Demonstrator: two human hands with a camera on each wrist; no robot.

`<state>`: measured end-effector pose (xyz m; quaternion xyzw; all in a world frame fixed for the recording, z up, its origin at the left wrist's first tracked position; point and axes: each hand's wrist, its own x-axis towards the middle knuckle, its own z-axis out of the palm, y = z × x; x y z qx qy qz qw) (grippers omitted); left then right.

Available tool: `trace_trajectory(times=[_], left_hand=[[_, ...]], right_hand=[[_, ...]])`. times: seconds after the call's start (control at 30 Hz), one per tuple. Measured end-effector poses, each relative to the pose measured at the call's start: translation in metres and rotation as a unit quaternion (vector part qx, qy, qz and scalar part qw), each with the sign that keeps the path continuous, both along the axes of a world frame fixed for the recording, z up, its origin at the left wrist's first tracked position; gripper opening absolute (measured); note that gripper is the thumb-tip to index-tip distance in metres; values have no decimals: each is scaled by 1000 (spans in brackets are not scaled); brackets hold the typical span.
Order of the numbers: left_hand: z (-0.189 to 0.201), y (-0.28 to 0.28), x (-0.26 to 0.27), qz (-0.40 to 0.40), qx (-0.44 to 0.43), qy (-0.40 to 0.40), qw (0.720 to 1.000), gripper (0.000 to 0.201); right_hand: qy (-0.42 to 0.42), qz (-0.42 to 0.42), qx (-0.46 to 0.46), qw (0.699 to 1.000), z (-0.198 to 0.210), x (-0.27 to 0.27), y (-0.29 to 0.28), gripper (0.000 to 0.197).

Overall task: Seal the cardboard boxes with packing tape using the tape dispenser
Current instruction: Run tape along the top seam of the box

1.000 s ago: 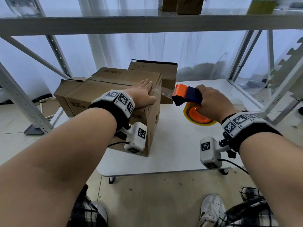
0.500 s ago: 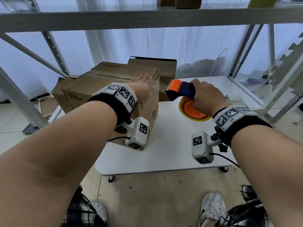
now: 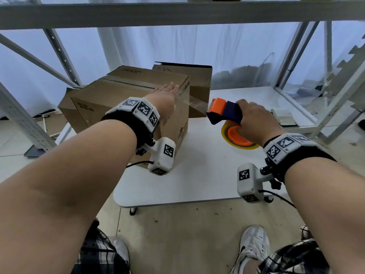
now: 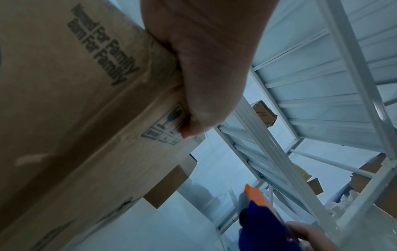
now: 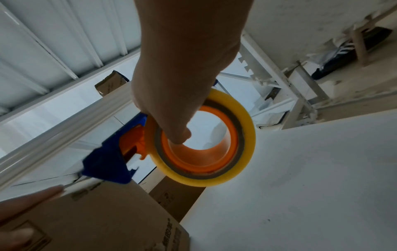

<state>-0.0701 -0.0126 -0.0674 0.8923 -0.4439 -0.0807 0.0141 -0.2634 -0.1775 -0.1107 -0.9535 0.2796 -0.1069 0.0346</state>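
Observation:
A closed cardboard box [image 3: 118, 99] stands on the left of the white table [image 3: 197, 175], with clear tape along its top seam. My left hand [image 3: 164, 95] lies with straight fingers over the box's right top edge. In the left wrist view its thumb [image 4: 204, 84] presses the box's side [image 4: 64, 101]. My right hand [image 3: 254, 123] grips the blue and orange tape dispenser [image 3: 223, 111] with its yellow tape roll [image 5: 247, 135], just right of the box. A clear tape strip [image 3: 197, 104] stretches from the box's side to the dispenser.
A second, open cardboard box [image 3: 197, 76] stands behind the first. A grey metal rack frame [image 3: 177, 14] crosses overhead, with slanted struts at left and right. A flat stack of paper [image 3: 284, 117] lies at the table's right edge. My feet are below the front edge.
My left hand has shifted from lying flat on the box's top corner to reaching over its right edge. The dispenser stays just right of the box with the tape still attached.

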Motion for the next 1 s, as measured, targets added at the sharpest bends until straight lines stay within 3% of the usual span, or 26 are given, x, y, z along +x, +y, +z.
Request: trace_trajectory(times=[0.2,0.47,0.6,0.7,0.8,1.0], left_hand=[[-5,2,0,-22,-1,-44,999,70],[-7,-3,-7,-31,1,-63,997,66],[-9,5,-5,-90,-28,-77,993,65],[-12,14,0,-134,-64,-108,983,50],[-17,18,3,-111,-100,-104,983,58],[-15,14,0,-83,-34,-143,986,59]], right_hand=[[88,11,-79,993,12,13,9,35],[174,21,-98,980,22,32,30,35],[212,21,-95,972,19,44,38,34],[217,21,-85,972,17,46,41,35],[222,15,-71,972,20,48,45,35],[258,-3,-65,964,34,49,60,33]])
